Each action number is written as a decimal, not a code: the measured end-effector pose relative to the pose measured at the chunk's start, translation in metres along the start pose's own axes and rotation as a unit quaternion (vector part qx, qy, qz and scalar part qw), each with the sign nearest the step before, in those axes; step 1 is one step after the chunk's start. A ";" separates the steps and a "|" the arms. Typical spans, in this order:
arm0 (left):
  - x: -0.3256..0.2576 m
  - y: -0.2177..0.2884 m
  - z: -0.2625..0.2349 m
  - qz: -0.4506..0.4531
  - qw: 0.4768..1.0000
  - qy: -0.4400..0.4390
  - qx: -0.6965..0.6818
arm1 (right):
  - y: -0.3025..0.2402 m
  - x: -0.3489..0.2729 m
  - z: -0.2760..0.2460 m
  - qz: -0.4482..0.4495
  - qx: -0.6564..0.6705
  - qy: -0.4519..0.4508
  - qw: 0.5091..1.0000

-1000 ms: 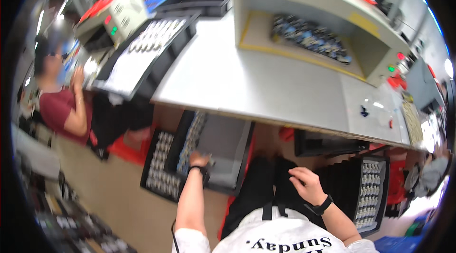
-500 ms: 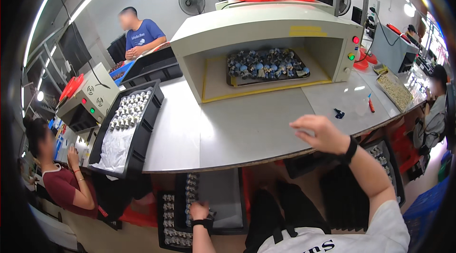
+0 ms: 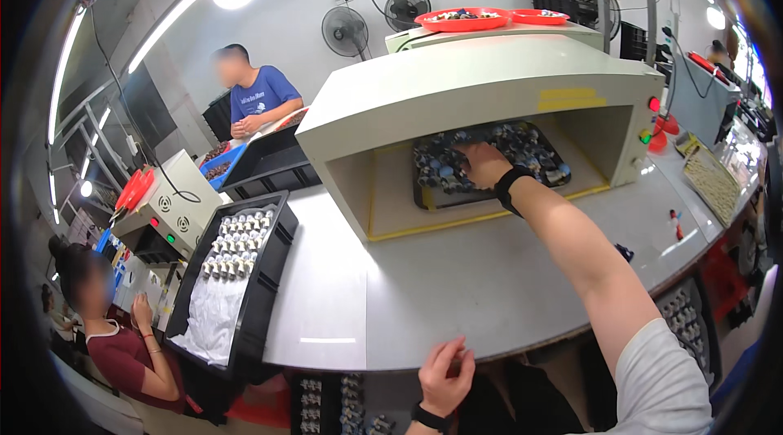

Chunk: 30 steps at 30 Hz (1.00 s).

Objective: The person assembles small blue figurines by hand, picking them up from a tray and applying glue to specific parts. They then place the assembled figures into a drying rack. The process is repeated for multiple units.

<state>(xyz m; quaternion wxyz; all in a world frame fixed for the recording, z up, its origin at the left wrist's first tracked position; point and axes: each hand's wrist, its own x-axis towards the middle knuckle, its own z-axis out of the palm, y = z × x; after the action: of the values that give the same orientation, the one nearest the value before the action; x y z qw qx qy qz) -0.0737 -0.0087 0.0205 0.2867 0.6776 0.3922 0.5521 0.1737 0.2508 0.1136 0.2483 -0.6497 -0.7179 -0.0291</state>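
My right hand [image 3: 488,166] reaches into a cream-coloured, open-fronted box machine [image 3: 342,182]. Its fingers bend down among small blue, dark and white figurines [image 3: 522,141] heaped on a dark tray [image 3: 432,200]. The fingertips are hidden there, so I cannot make out a grip. Over the near table edge is my left hand [image 3: 445,376], its fingers loosely curled and apart from the thumb, with nothing visible in them. Below it, figurines stand in rows in black crates [image 3: 330,402], partly cut off by the lower edge.
At left, a black crate [image 3: 277,259] holds rows of pale figurines on white sheeting. A dark piece [image 3: 624,252] and a small red tool [image 3: 677,225] lie on the table [image 3: 440,288] at right. Co-workers [image 3: 265,100] sit at far left and near left. Red trays [image 3: 465,20] stand behind the box.
My right hand has moved from above the table into the box and onto the figurines. My left hand has come up from the crate below to the table edge. The view has shifted.
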 end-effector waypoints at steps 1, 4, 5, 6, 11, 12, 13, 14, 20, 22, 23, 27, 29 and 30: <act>0.002 -0.004 0.002 0.018 0.998 0.007 0.054 | 0.000 0.013 0.002 0.002 -0.019 -0.021 1.000; -0.007 -0.025 0.011 0.047 0.996 0.044 0.062 | 0.017 0.038 0.022 -0.044 -0.077 -0.037 0.995; 0.002 -0.006 0.010 0.083 0.989 0.063 0.108 | 0.030 0.047 0.040 -0.074 -0.098 -0.033 0.992; 0.004 -0.005 0.010 0.088 0.987 0.065 0.119 | 0.034 0.052 0.048 -0.106 -0.118 -0.027 0.987; -0.001 -0.021 0.009 0.062 0.992 0.026 0.111 | 0.035 0.047 0.045 -0.078 -0.115 0.035 0.990; -0.001 -0.019 0.009 0.052 0.993 0.021 0.104 | 0.033 0.040 0.032 -0.085 -0.123 0.047 0.988; 0.002 -0.015 0.010 0.042 0.994 0.016 0.096 | 0.029 0.029 0.023 -0.073 -0.025 0.097 0.992; 0.006 -0.011 0.011 0.033 0.996 0.011 0.086 | 0.026 0.015 0.012 -0.060 0.070 0.146 0.985; -0.003 -0.014 -0.001 -0.135 0.986 -0.001 -0.099 | -0.060 -0.121 -0.060 -0.005 0.434 0.082 0.897; -0.006 0.001 -0.007 -0.155 0.958 -0.021 -0.239 | -0.085 -0.176 -0.069 -0.033 0.489 0.054 0.870; -0.008 0.013 -0.010 -0.168 0.943 -0.030 -0.285 | -0.094 -0.203 -0.072 -0.038 0.512 0.043 0.857; -0.026 0.056 -0.009 -0.233 0.855 -0.064 -0.459 | -0.113 -0.301 -0.077 -0.048 0.469 0.052 0.880; -0.045 0.067 -0.013 -0.258 0.849 -0.076 -0.456 | -0.120 -0.336 -0.069 -0.063 0.446 0.080 0.889; -0.055 0.071 -0.015 -0.270 0.845 -0.082 -0.454 | -0.122 -0.352 -0.063 -0.065 0.435 0.095 0.893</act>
<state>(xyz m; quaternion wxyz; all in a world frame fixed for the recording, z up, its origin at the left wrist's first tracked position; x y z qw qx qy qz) -0.0773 -0.0934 0.0532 0.7309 0.3819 0.2405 0.5119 0.0898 -0.1141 0.0641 0.5702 -0.4226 -0.6728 0.2086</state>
